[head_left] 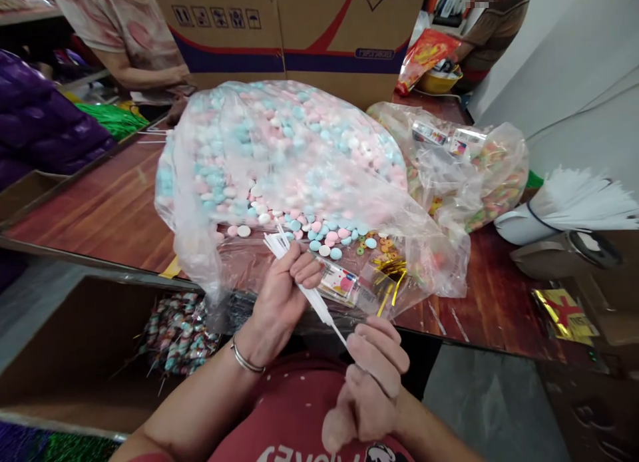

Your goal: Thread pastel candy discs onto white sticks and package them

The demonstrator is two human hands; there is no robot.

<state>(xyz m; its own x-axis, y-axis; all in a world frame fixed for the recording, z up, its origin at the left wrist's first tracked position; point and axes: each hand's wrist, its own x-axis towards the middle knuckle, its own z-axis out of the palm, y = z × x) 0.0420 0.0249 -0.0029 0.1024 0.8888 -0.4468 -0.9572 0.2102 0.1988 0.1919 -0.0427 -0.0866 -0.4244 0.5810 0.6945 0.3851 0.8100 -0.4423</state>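
My left hand (pixel 282 292) is closed around a bunch of thin white sticks (pixel 299 275) that fan out above my fingers. My right hand (pixel 372 375) pinches the lower end of one white stick (pixel 333 323) drawn out of the bunch. Both hands hover at the near edge of a wooden table (pixel 100 209). Just behind them lies a big clear plastic bag of pink, blue and white round candies (pixel 279 156), its open mouth spilling some candies toward me. Gold twist ties (pixel 389 275) and a small printed packet (pixel 339 282) lie under the plastic by my hands.
A second clear bag of colourful ring candies (pixel 474 169) sits to the right, with a bundle of white sticks (pixel 574 206) beyond. A large cardboard box (pixel 289 29) stands behind. Other people stand at the far left (pixel 130 42) and right (pixel 494 29). Wrapped lollipops (pixel 177 335) fill a box below.
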